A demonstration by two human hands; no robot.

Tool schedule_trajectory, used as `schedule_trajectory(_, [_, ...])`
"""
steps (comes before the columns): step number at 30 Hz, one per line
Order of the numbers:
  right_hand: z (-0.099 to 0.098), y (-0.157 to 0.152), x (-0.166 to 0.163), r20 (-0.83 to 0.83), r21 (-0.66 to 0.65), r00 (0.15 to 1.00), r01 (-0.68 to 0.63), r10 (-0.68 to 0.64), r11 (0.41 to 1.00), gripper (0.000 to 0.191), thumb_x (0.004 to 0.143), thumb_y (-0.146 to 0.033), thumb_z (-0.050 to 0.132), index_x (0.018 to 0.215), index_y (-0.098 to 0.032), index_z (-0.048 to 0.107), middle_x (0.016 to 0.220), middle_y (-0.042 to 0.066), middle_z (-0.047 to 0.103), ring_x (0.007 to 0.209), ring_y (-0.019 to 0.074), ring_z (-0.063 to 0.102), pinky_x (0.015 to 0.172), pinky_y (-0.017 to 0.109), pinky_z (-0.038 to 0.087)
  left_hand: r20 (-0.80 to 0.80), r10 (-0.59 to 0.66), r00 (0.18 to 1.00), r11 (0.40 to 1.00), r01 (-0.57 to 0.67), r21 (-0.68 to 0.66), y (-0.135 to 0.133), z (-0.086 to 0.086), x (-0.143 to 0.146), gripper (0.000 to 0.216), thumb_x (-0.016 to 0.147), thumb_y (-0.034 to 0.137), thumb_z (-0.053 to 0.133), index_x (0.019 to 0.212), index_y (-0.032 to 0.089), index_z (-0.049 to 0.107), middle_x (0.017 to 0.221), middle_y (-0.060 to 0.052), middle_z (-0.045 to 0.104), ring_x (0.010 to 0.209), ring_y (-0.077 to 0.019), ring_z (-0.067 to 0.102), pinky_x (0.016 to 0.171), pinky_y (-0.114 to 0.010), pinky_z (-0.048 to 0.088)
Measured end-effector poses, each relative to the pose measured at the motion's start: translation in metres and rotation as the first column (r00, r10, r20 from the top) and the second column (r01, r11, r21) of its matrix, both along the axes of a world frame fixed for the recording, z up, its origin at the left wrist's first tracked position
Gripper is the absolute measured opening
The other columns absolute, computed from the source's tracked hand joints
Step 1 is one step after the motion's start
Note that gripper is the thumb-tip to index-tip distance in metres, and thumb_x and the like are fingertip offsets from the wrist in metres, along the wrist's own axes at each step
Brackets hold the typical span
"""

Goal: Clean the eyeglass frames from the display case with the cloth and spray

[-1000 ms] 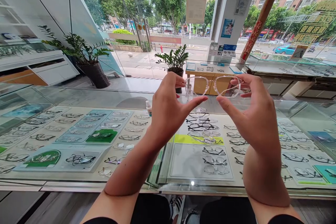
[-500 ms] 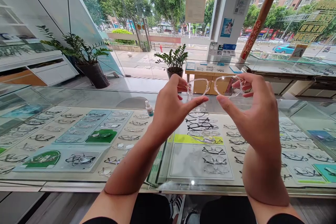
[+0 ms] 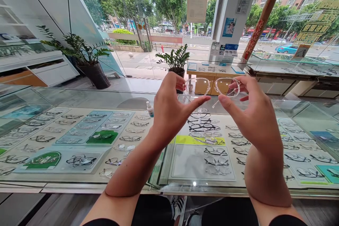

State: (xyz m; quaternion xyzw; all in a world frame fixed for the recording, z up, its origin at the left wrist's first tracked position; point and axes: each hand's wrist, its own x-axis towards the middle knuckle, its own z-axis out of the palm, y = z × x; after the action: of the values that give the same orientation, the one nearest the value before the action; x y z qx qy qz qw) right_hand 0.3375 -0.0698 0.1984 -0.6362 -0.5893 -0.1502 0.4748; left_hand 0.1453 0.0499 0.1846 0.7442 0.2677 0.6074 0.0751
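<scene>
Clear-framed eyeglasses [image 3: 212, 82] are held up above the glass counter, with the two lenses side by side facing me. My left hand [image 3: 173, 100] grips them at the left end, thumb stretched below the left lens and fingers behind. At the right end my right hand [image 3: 247, 107] holds the frame, its thumb under the right lens. A thin temple arm shows below the right lens, pointing down and left. The fingertips behind the frame are partly hidden.
Beneath my arms, a glass display counter [image 3: 201, 164] holds rows of eyeglasses. A small white spray bottle [image 3: 149, 108] stands on it left of my left hand. Potted plants [image 3: 95, 74] and another display case [image 3: 286, 67] are farther off, before the shop window.
The eyeglasses and both hands have shifted slightly left. The frame has turned a little, so a temple arm now shows under the right lens.
</scene>
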Motion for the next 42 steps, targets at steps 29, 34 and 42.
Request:
schedule_trajectory(29, [0.007, -0.003, -0.009, -0.279, 0.318, 0.862, -0.332, 0.422, 0.888, 0.032, 0.115, -0.043, 0.047, 0.124, -0.030, 0.074, 0.124, 0.009, 0.083, 0.123, 0.0321, 0.080, 0.104, 0.057, 0.065, 0.196, -0.175, 0.965, 0.969, 0.133, 0.209, -0.003, 0.000, 0.002, 0.068, 0.085, 0.061, 0.093, 0.134, 0.034, 0.054, 0.137, -0.004, 0.064, 0.131, -0.0266, 0.069, 0.097, -0.047, 0.068])
schedule_trajectory(34, [0.007, -0.010, -0.012, -0.329, 0.289, 0.832, -0.361, 0.446, 0.887, 0.034, 0.114, -0.043, 0.044, 0.132, -0.033, 0.071, 0.130, 0.011, 0.080, 0.127, 0.0344, 0.078, 0.106, 0.061, 0.065, 0.133, -0.119, 0.984, 0.989, 0.105, 0.105, 0.004, -0.004, 0.005, 0.082, 0.078, 0.058, 0.098, 0.141, 0.035, 0.051, 0.140, -0.008, 0.064, 0.133, -0.0314, 0.070, 0.101, -0.047, 0.068])
schedule_trajectory(42, [0.014, -0.010, 0.000, -0.253, 0.175, 0.881, -0.366, 0.401, 0.914, 0.028, 0.106, -0.049, 0.065, 0.120, -0.029, 0.078, 0.130, 0.009, 0.082, 0.127, 0.0333, 0.076, 0.111, 0.057, 0.062, 0.018, -0.230, 0.973, 0.952, 0.220, 0.214, 0.003, 0.004, -0.004, 0.068, 0.085, 0.057, 0.093, 0.140, 0.033, 0.061, 0.139, -0.009, 0.069, 0.133, -0.0304, 0.069, 0.106, -0.051, 0.066])
